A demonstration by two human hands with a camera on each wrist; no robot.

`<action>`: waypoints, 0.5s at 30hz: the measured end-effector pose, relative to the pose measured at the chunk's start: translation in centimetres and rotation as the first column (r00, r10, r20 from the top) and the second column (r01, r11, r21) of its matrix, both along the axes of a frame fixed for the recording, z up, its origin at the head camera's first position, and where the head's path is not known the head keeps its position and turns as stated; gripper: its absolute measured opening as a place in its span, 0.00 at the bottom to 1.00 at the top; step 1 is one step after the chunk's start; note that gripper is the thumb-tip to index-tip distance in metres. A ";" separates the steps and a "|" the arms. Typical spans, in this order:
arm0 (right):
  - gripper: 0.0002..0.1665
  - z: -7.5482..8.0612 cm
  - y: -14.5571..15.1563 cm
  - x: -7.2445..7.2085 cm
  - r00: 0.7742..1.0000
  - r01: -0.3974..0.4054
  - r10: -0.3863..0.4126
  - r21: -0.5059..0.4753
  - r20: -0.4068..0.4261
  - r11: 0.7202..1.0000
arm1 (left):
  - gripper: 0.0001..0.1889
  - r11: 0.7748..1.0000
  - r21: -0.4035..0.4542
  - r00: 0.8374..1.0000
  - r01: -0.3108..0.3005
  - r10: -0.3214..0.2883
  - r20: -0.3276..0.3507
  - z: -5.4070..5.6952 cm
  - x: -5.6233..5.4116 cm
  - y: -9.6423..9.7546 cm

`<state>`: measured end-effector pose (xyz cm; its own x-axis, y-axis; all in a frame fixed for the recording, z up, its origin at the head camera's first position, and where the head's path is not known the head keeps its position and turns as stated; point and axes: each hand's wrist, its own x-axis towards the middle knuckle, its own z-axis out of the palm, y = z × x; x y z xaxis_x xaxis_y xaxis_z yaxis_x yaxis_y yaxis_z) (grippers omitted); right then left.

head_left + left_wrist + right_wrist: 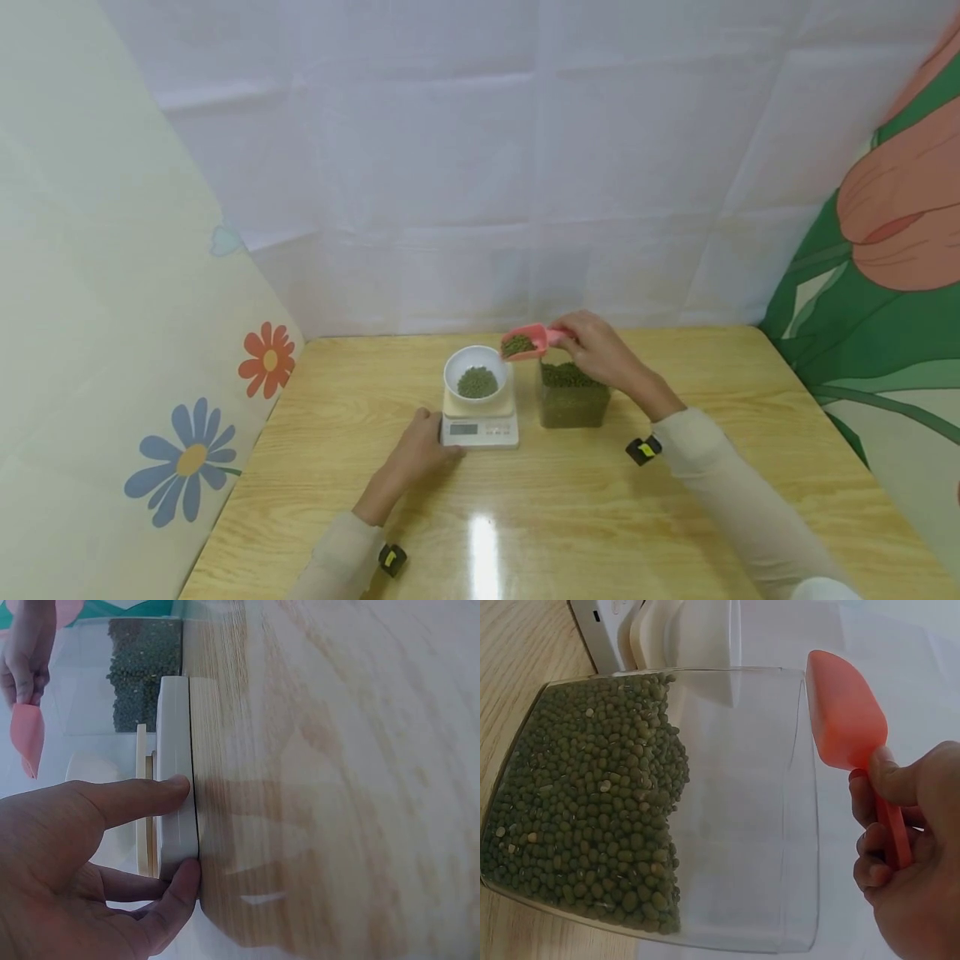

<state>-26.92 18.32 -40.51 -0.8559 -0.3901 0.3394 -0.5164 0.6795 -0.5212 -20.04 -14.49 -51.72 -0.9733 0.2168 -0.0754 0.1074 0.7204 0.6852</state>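
Observation:
My right hand [600, 354] grips the handle of a pink scoop [847, 712] loaded with green mung beans [517, 345]. The scoop is level, its tip close to the right rim of a white bowl [453, 372]. A heap of mung beans [477, 382] lies in that bowl, which stands on a white digital kitchen scale [500, 439]. With thumb and fingers my left hand [422, 446] holds the scale's front left corner. Under the right hand stands a clear plastic container [742, 825], about half full of mung beans [592, 802].
The wooden table [585, 517] reaches back to a white cloth backdrop [420, 167]. Flower-printed panels [105, 333] flank it on the left and right. Dark bands with yellow marks [643, 450] show beside both sleeves.

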 end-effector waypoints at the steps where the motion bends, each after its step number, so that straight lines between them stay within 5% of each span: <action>1: 0.12 0.0 -0.1 0.0 1.000 0.000 0.000 0.000 0.001 1.000 | 0.32 1.000 0.000 1.000 0.001 -0.001 -0.002 0.0 0.0 0.0; 15: 0.12 -0.6 -1.0 -0.3 1.000 -0.014 0.014 0.014 0.010 1.000 | 0.31 1.000 0.009 1.000 0.011 -0.011 -0.011 -0.3 0.0 -0.2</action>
